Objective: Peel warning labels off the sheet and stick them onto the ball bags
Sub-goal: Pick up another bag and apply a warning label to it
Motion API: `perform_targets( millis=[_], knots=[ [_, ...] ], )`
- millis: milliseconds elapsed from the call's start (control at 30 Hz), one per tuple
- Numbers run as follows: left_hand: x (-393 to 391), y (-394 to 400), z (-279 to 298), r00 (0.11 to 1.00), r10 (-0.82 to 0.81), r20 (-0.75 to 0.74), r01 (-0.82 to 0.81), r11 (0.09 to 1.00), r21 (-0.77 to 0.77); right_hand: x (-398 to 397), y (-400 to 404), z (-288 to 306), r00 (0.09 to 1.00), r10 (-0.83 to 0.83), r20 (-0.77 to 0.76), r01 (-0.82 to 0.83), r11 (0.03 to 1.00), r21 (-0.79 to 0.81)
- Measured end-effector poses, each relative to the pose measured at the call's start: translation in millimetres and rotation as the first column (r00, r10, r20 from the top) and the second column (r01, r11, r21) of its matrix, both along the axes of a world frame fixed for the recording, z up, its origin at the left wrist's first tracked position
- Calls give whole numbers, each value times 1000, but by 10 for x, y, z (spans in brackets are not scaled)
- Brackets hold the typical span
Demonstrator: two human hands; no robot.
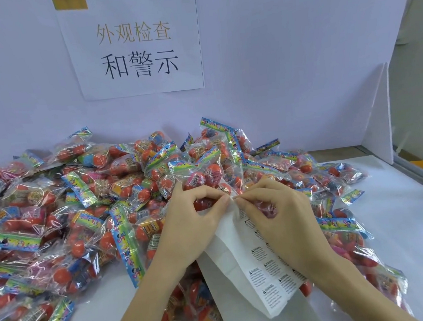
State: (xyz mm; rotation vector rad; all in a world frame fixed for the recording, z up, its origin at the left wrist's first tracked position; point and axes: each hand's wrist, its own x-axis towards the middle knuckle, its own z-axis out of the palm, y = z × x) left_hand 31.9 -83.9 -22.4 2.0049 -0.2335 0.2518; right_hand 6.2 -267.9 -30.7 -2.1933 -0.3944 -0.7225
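White label sheet [232, 261] (one) pinched at top by both hands: left [186, 224], right [283, 218].

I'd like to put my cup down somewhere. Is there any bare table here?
Bare white table shows on the right, between the pile of ball bags and the table's right edge. A smaller patch lies near the front, left of the forearms. Elsewhere bags crowd it.
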Motion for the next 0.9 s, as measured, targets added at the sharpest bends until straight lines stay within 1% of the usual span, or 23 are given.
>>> perform_targets(
  millis=[133,233,300,400,467,500,567,600,633,667,700,733,800,833,900],
  knots=[
    [-20,-9,16,1000,8,-6,-8,1000,-5,12,-10,14,1000,-11,4,11,1000,5],
    [-31,-10,41,1000,-11,-5,11,1000,7,23,-19,14,1000,-27,10,26,998,56],
    [-40,2,62,1000,-11,-2,11,1000,19,42,-39,20,999,-29,-23,32,991,131],
    [-72,13,76,999,18,33,-19,999,39,83,-94,48,996,-8,-92,34,956,290],
    [-93,24,82,993,54,103,-62,995,79,102,-135,79,995,5,-100,35,919,392],
    [-103,29,82,986,75,151,-94,987,129,104,-153,93,997,-3,-82,39,901,432],
    [-109,36,74,949,102,298,-182,950,254,96,-166,110,999,-54,1,48,893,448],
    [-124,22,87,917,103,385,-223,933,282,90,-157,113,996,-77,54,47,903,427],
    [-143,0,103,884,101,456,-244,933,265,79,-143,111,989,-94,117,42,920,389],
    [-170,-27,126,869,108,483,-234,950,209,70,-119,108,976,-108,187,40,941,337],
    [-208,-59,166,882,123,455,-196,974,117,59,-95,99,958,-121,260,46,960,277],
    [-247,-96,210,914,128,386,-142,990,8,53,-75,85,935,-127,330,55,974,218],
    [-300,-155,270,968,107,229,-68,983,-172,49,-49,53,885,-113,453,66,991,118],
    [-308,-166,290,980,91,179,-51,975,-216,48,-40,39,866,-92,491,63,995,77],
    [-299,-157,305,991,45,124,-13,967,-253,52,-32,14,849,-53,525,54,998,13]
  ],
)
